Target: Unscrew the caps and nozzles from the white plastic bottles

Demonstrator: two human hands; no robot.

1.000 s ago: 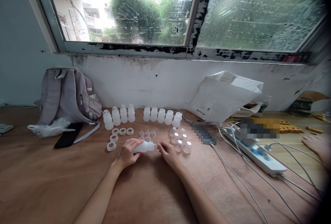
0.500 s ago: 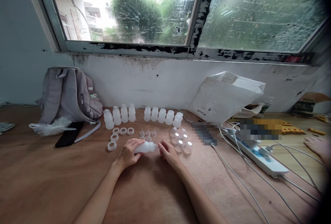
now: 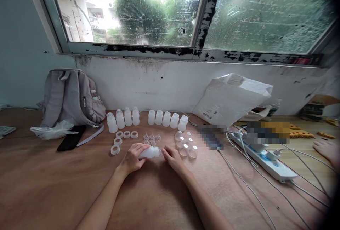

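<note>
While your L hand [image 3: 134, 156] wraps the frosted bottle [image 3: 147, 152], fingers over the top & thumb on the near side, the bottle is tipped over btwn your two hands, neck toward your R hand [image 3: 172, 156], low over the counter [image 3: 148, 201]; can't tell if it's touching. Your R hand has its fingers curled in by the clear tip [image 3: 159, 150]; can't tell whether it's pinching it or just beside it. Bottle looks like thin plastic, so prob. light, fairly stiff, w/ a bit of give if squeezed hard. It's smooth & round, so it could roll or slip; best hold is mid-body, w/ mod. pressure. Tip is prob. soft & bendy, so use fingertips only. Small clear pieces [image 3: 152, 137] lie just beyond.
</note>
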